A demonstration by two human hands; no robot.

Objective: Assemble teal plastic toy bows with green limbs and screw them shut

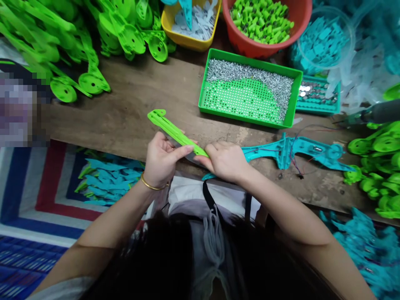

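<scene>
Between my two hands I hold a long green plastic part (173, 132) tilted, its hooked end pointing up and left. My left hand (162, 157) grips its middle, thumb lying along the side. At its lower right end my right hand (226, 160) is closed round it, fingers curled. A greyish translucent strip shows along the underside of the green part; its kind is unclear. Behind my right hand, a blue plastic half-shell (293, 152) with thin red and dark wires lies on the wooden bench (125, 104), partly hidden by the hand.
A green basket (203, 106) of small screws stands ahead, with a teal tray (318, 110) of metal discs beside it. Behind are a yellow tub (175, 38) and a red bowl (250, 49). Green parts (125, 33) pile up left; an electric screwdriver (371, 114) lies right.
</scene>
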